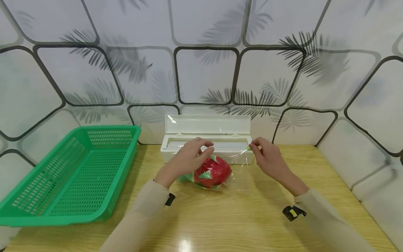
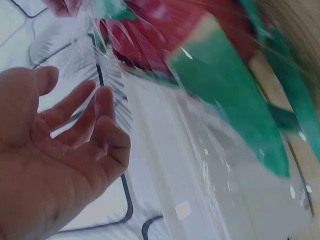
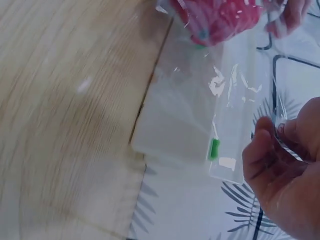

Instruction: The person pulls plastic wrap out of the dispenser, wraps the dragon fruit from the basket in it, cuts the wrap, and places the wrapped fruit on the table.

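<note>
A dragon fruit [image 1: 217,174], red with green pointed scales, lies under clear cling film [image 1: 240,175] on the table. Behind it stands a white cling film dispenser [image 1: 206,155] with its lid raised and a roll inside. My left hand [image 1: 189,157] hovers above the fruit's left side; the left wrist view shows its fingers [image 2: 107,135] loosely bent around nothing. At the dispenser's right end, my right hand [image 1: 267,157] has thumb and forefinger together, seemingly pinching the film. The green slide cutter [image 3: 214,149] appears beside those fingers, apart from them in the right wrist view.
A green plastic basket [image 1: 124,164] with perforated sides stands on the left of the wooden table [image 1: 214,224]. The patterned wall [image 1: 204,77] rises directly behind the dispenser, and another wall closes off the right side.
</note>
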Tool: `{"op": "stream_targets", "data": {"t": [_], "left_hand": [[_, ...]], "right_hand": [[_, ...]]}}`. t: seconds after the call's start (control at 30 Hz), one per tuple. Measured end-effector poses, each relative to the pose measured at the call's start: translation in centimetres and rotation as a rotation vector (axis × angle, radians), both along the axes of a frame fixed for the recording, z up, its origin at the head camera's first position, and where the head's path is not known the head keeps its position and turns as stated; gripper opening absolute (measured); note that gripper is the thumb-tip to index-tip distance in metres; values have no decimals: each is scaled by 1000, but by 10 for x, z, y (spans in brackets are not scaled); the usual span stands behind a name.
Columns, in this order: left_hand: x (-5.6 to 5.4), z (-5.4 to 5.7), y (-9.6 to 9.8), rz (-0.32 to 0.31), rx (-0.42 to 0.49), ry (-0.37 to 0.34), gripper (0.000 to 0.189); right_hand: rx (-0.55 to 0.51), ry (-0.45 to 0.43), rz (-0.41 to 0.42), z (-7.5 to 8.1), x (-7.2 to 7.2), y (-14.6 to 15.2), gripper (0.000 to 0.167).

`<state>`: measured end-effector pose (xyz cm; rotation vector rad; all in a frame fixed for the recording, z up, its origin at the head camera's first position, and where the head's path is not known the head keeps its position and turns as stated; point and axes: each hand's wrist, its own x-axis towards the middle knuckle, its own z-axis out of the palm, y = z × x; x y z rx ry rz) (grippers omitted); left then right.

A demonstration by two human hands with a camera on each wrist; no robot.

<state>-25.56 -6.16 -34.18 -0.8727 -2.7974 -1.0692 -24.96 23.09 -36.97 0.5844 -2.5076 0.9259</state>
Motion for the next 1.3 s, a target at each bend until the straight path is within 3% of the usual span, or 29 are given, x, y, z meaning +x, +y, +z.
{"op": "stream_targets", "data": {"t": [0.1, 0.2, 0.37, 0.5, 0.67, 0.8, 0.93, 1.13, 1.3], "left_hand": [[-8, 3, 13, -112, -48, -65, 38], [-16, 2, 20, -183, -86, -98, 36], [-23, -1, 22, -198, -93, -143, 30], [-22, -2, 22, -152, -43, -158, 25], [-16, -4, 25, -109, -7, -176, 29], [-12, -7, 29, -95, -13, -136, 28], [-10, -11, 31, -67, -17, -85, 25], [-10, -15, 33, -71, 16, -20, 18], [-11, -18, 31, -31, 40, -21, 21]], "right_hand": [[-166, -264, 24, 4, 3, -1, 22], [-326, -452, 58, 5, 5, 0, 32], [-481, -557, 130, 5, 5, 1, 38], [-486, -551, 143, 1, 5, 2, 37], [-363, -524, 95, -3, 5, -5, 43], [-244, -418, 43, -5, 6, -15, 38], [-193, -313, 5, -5, 7, -23, 31], [-118, -223, -63, -5, 7, -31, 37], [-79, -184, -120, -14, 6, -38, 41]]}}
